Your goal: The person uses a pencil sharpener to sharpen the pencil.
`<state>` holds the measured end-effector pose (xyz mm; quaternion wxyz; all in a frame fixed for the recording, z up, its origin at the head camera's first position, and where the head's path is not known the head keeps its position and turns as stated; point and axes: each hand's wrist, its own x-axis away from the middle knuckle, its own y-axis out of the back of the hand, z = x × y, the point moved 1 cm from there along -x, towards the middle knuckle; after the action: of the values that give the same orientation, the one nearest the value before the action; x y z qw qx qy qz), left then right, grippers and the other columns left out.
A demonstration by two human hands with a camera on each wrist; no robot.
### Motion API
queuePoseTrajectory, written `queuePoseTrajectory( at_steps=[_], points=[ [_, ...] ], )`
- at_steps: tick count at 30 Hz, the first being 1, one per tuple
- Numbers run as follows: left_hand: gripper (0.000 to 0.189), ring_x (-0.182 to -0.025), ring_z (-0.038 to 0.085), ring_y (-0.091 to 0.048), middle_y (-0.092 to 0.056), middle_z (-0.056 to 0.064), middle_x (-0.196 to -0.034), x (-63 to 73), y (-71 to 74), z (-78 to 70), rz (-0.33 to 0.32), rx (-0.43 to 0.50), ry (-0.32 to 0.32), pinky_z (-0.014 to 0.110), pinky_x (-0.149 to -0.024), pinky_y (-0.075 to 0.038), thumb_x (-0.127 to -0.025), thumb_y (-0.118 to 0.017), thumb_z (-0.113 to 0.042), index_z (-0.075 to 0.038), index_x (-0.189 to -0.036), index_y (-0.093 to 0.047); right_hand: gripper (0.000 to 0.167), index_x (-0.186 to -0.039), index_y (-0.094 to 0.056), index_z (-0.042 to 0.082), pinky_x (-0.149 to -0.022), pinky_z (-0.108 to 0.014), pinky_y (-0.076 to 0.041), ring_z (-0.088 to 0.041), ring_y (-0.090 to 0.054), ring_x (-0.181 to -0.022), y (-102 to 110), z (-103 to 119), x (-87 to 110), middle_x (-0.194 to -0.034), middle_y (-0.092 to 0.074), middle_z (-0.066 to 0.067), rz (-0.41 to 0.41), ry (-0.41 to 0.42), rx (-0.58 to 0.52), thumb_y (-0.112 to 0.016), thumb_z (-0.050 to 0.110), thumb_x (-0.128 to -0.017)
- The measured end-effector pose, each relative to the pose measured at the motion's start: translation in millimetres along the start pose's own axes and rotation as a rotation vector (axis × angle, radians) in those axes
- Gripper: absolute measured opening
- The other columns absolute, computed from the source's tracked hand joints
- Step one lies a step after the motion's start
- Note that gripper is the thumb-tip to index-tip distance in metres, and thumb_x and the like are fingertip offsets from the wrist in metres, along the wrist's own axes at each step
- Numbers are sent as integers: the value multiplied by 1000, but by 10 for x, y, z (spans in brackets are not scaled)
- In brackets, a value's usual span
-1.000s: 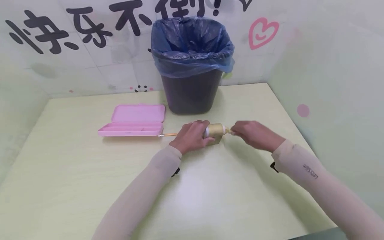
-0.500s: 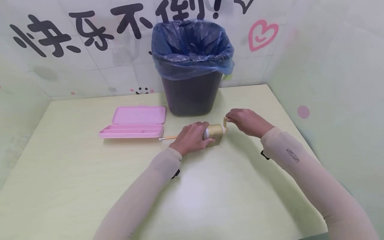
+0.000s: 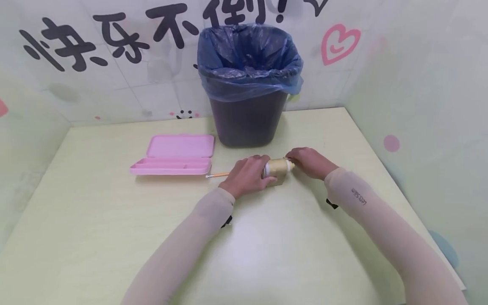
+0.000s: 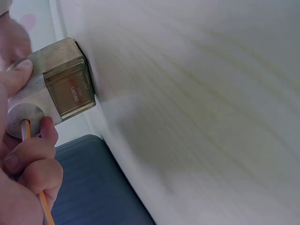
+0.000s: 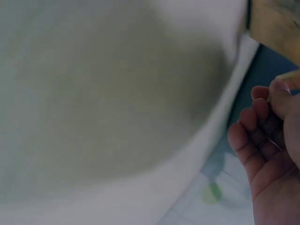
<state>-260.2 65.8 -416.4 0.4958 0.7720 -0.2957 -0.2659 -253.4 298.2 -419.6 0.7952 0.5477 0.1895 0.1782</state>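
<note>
A gold-coloured crank pencil sharpener [image 3: 277, 167] sits on the table, right of the middle. My left hand [image 3: 248, 174] grips its body from the left. An orange pencil [image 3: 220, 175] sticks into the sharpener and passes under that hand; the left wrist view shows it entering the round front, with curled fingers near it. Below is a see-through drawer [image 4: 70, 91]. At the sharpener's other end my right hand [image 3: 309, 162] pinches the crank handle [image 5: 289, 78] between thumb and fingertip. In the head view the fingers mostly hide that handle.
Left of the sharpener lies a pink pencil case [image 3: 171, 166], its lid folded back. Behind stands a dark bin [image 3: 248, 120] with a blue plastic liner [image 3: 249, 87]. Walls with printed characters [image 3: 171, 25] border the table [image 3: 114, 220] at the back and sides.
My right hand has circled with the crank, going up and left and then slightly down beside the sharpener. The left hand keeps its hold on the sharpener. The head view has shifted slightly.
</note>
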Motion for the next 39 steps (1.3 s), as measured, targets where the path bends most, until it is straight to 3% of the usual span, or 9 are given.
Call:
queuePoseTrajectory(
  at_steps=[9, 16, 24, 27, 30, 33, 39],
  points=[
    [40, -72, 15, -54, -57, 0, -85, -26, -1, -35, 0, 7, -8, 30, -61, -45, -89, -73, -43, -12, -108, -58, 12, -98, -72, 1, -82, -43, -53, -27, -68, -88, -59, 1, 98, -92, -71, -10, 1, 8, 7, -64, -6, -90],
    [41, -72, 16, -55, -56, 0, -84, -32, 24, -23, 13, 1, 12, 30, -61, -45, -89, -73, -44, -12, -108, -58, 4, -93, -70, 7, -79, -39, -54, -20, -67, -84, -138, 116, 262, -89, -71, -2, 74, 9, -63, -68, 11, -94],
    [38, -71, 16, -55, -57, 0, -83, -20, 18, 7, 36, 14, 26, 31, -60, -44, -89, -72, -44, -13, -105, -57, 15, -78, -62, 9, -66, -30, -47, -7, -48, -66, -7, 331, 456, -71, -52, 6, 64, 139, 11, -70, 4, -90],
    [38, -71, 16, -55, -57, 0, -82, -11, 17, 7, 29, 7, 28, 30, -60, -44, -89, -72, -45, -13, -104, -56, 12, -81, -64, 8, -63, -30, -47, -6, -48, -65, 132, 392, 497, -71, -53, 4, 12, 194, 27, -71, 1, -89],
    [38, -71, 16, -55, -57, 0, -82, -10, 18, -1, 23, 5, 28, 30, -60, -44, -89, -73, -45, -13, -104, -56, 6, -87, -68, 5, -66, -32, -51, -9, -56, -68, 295, 413, 482, -76, -61, 0, -53, 219, 27, -69, -1, -89],
    [39, -71, 16, -55, -57, 0, -82, -11, 1, -17, 24, 14, 21, 30, -60, -44, -89, -72, -45, -13, -105, -57, 5, -94, -70, 2, -71, -36, -53, -14, -63, -75, 424, 388, 426, -83, -65, -3, -75, 184, 25, -66, -1, -92],
    [39, -70, 16, -55, -56, 0, -82, -10, -3, 13, 12, 21, 28, 30, -60, -44, -89, -72, -45, -13, -104, -57, 9, -101, -70, 0, -80, -40, -53, -23, -67, -84, 484, 278, 180, -92, -68, -7, -89, 141, 36, -64, 4, -96]
  ],
)
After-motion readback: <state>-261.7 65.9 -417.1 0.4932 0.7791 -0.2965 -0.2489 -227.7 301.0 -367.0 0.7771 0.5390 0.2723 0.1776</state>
